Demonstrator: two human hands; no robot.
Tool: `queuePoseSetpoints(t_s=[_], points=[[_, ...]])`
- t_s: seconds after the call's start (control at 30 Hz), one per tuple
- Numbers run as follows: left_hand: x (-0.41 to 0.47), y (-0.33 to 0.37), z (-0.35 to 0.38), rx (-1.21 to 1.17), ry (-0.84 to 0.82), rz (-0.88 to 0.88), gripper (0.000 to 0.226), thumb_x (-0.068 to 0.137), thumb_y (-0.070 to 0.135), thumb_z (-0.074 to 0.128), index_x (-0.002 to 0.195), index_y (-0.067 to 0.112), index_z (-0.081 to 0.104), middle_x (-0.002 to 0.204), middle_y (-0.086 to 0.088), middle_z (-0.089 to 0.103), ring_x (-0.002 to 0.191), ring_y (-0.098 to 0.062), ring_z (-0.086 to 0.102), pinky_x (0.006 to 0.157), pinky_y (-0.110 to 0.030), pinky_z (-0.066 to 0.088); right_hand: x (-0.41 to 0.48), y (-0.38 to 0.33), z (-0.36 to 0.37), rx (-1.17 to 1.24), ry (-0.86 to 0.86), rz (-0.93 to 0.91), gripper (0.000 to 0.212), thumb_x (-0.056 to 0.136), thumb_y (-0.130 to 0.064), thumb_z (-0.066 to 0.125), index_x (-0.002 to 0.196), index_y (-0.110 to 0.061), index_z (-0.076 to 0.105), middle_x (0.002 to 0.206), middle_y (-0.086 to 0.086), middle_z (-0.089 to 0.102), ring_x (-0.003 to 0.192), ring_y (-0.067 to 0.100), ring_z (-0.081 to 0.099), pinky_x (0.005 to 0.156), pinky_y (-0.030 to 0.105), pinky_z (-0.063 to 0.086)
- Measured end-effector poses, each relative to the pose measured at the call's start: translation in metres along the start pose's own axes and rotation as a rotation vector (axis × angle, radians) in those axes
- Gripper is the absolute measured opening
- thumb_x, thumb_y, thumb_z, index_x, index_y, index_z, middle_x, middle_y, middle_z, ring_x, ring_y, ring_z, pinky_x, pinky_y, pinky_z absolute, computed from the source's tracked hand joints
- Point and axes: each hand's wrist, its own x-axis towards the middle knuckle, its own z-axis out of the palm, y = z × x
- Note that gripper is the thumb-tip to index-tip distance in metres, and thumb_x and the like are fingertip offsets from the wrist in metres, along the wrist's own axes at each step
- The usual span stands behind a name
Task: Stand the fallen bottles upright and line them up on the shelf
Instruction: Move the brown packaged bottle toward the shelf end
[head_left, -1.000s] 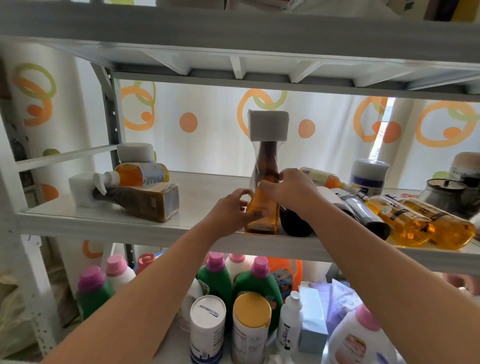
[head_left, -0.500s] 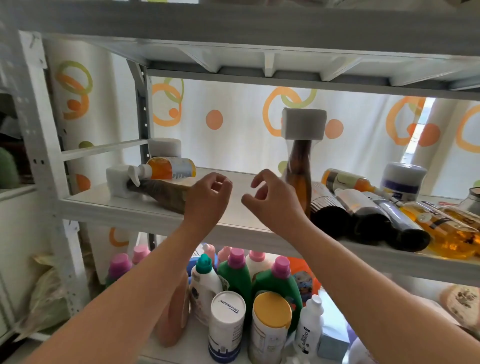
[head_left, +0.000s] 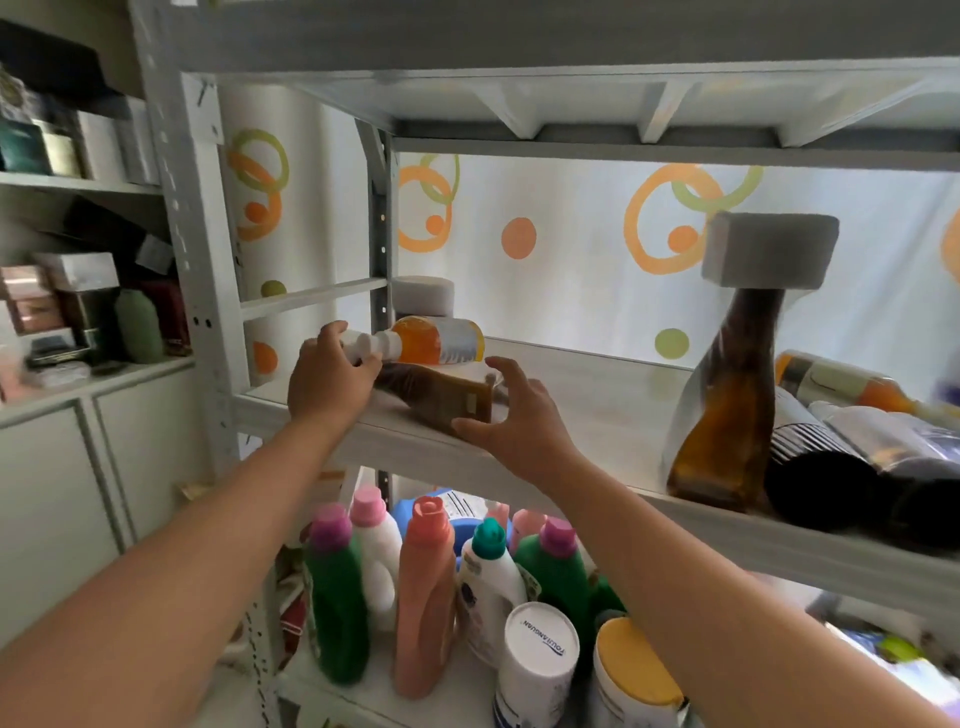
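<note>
The brown bottle (head_left: 441, 397) lies flat near the front edge of the shelf (head_left: 597, 405), at the left end by the post (head_left: 202, 270). It is dark, and its flat bottom faces right. The left hand (head_left: 332, 382) curls round its top end. The right hand (head_left: 514, 423) is spread wide just beside its bottom. An orange bottle (head_left: 436, 340) lies just behind. Bare shelf runs right to 1 tall bottle (head_left: 737, 410) standing up, with dark bottles (head_left: 821, 470) lying beside it

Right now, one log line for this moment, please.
left hand: grips fallen brown bottle | right hand: open near its base | tall bottle: upright
</note>
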Motion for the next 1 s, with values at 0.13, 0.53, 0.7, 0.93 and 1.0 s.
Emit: queuePoseSetpoints(t_s=[0.13, 0.53, 0.7, 0.93, 1.0], points=[[0.013, 0.001, 0.000, 0.085, 0.003, 0.089, 0.043, 0.093, 0.034, 0.053, 0.128, 0.009, 0.054, 0.124, -0.015, 0.060, 0.111, -0.030, 0.057, 0.085, -0.036, 0.047, 0.012, 0.009, 0.012, 0.066, 0.022, 0.027, 0.068, 0.077, -0.030, 0.073, 0.134, -0.028, 0.036, 0.122, 0.008, 0.047, 0.099, 0.016, 0.052, 0.081, 0.022, 0.041], [0.026, 0.017, 0.004, 0.079, 0.018, 0.106, 0.037, 0.088, 0.025, 0.063, 0.119, 0.005, 0.063, 0.114, -0.014, 0.067, 0.104, -0.027, 0.062, 0.085, -0.030, 0.047, 0.017, 0.015, 0.008, 0.131, 0.011, 0.019, 0.061, 0.075, -0.027, 0.075, 0.126, -0.029, 0.043, 0.116, 0.006, 0.052, 0.092, 0.013, 0.056, 0.076, 0.022, 0.047], [0.027, 0.025, 0.005, 0.071, -0.003, 0.105, 0.038, 0.089, 0.024, 0.062, 0.121, 0.004, 0.060, 0.119, -0.015, 0.064, 0.107, -0.029, 0.061, 0.088, -0.031, 0.047, 0.012, 0.015, 0.004, 0.134, 0.022, 0.024, 0.060, 0.072, -0.027, 0.077, 0.124, -0.029, 0.045, 0.116, 0.007, 0.052, 0.094, 0.015, 0.058, 0.081, 0.025, 0.050], [0.029, 0.037, 0.011, 0.106, -0.050, 0.122, 0.040, 0.089, 0.024, 0.063, 0.123, 0.006, 0.058, 0.120, -0.014, 0.064, 0.110, -0.028, 0.060, 0.093, -0.033, 0.045, -0.005, 0.010, -0.004, 0.128, 0.040, -0.005, 0.063, 0.071, -0.031, 0.077, 0.125, -0.028, 0.045, 0.111, 0.003, 0.054, 0.087, 0.010, 0.053, 0.065, 0.006, 0.039], [0.030, 0.041, 0.013, 0.124, -0.054, 0.119, 0.037, 0.089, 0.024, 0.062, 0.121, 0.006, 0.059, 0.118, -0.014, 0.064, 0.109, -0.028, 0.060, 0.092, -0.032, 0.045, -0.010, 0.012, -0.006, 0.133, 0.070, -0.004, 0.069, 0.068, -0.034, 0.079, 0.126, -0.030, 0.043, 0.110, 0.002, 0.054, 0.087, 0.010, 0.052, 0.062, 0.003, 0.034]])
